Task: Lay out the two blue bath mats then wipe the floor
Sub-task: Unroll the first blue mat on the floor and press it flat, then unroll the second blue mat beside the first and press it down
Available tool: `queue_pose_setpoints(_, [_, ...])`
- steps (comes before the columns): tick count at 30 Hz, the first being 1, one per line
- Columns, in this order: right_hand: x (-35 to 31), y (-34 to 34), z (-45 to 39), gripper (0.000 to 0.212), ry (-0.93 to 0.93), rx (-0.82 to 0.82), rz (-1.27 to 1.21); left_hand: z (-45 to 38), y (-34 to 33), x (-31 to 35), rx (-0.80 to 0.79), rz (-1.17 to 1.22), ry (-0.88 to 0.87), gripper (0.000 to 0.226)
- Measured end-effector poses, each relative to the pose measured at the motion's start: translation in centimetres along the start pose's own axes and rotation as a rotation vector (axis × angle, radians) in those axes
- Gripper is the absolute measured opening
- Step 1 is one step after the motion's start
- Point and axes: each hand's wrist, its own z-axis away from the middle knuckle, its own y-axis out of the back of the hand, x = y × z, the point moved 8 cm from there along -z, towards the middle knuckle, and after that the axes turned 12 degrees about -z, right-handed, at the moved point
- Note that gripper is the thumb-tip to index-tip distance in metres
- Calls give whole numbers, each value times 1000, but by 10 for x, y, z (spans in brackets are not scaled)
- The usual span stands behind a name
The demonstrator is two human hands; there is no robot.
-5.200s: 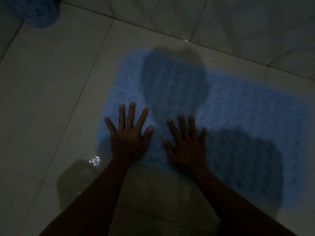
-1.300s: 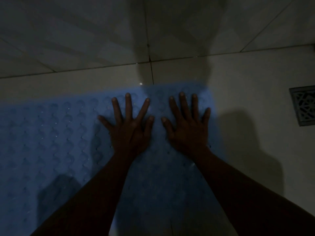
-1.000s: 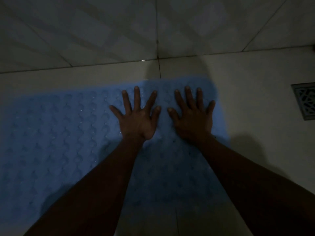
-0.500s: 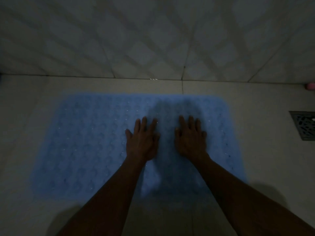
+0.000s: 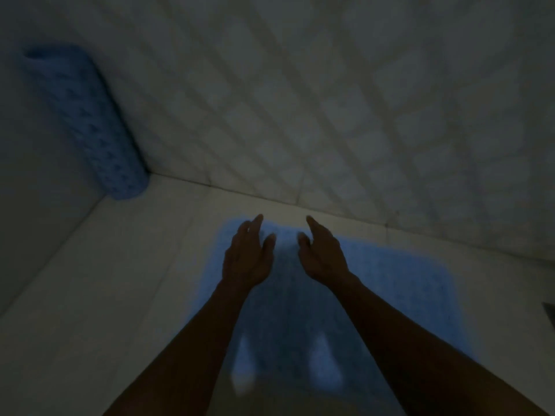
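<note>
The view is dim and slightly blurred. One blue bath mat [image 5: 390,283] lies flat on the tiled floor [image 5: 120,280], its far edge near the base of the tiled wall [image 5: 330,115] with a strip of bare floor between. The mat's surface texture is too blurred to make out.

The second bath mat [image 5: 87,124] is rolled into a tube. It stands tilted in the corner at upper left, lower end on the floor, upper end leaning toward the wall. It is well apart from the flat mat.

Both forearms extend from the bottom edge over the flat mat. The left hand [image 5: 247,256] is above the mat's far left portion, fingers straight and close together, thumb spread to the inside. The right hand [image 5: 322,253] is just beside it, fingers straight and pointed toward the wall, thumb turned inward. Neither hand holds anything. Whether the palms touch the mat or are raised above it cannot be determined; the hands cast a dark shadow on the mat below them.

A small dark object [image 5: 549,310] shows at the right edge on the floor; it cannot be identified.
</note>
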Motion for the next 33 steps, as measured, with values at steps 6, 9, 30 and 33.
queue_pose_setpoints(6, [-134, -15, -20, 53, 97, -55, -72, -9, 119, -53, 234, 247, 224, 50])
queue_pose_setpoints(9, [-188, -23, -30, 51, 148, -110, -112, -8, 160, -80, 308, 271, 296, 47])
queue_pose_setpoints(30, [-381, -199, -170, 46, 405, -323, -325, -118, 322, -210, 677, 317, 524, 51])
queue_pose_setpoints(33, [-386, -220, -196, 48, 406, -316, -369, -150, 326, -221, 676, 348, 527, 52])
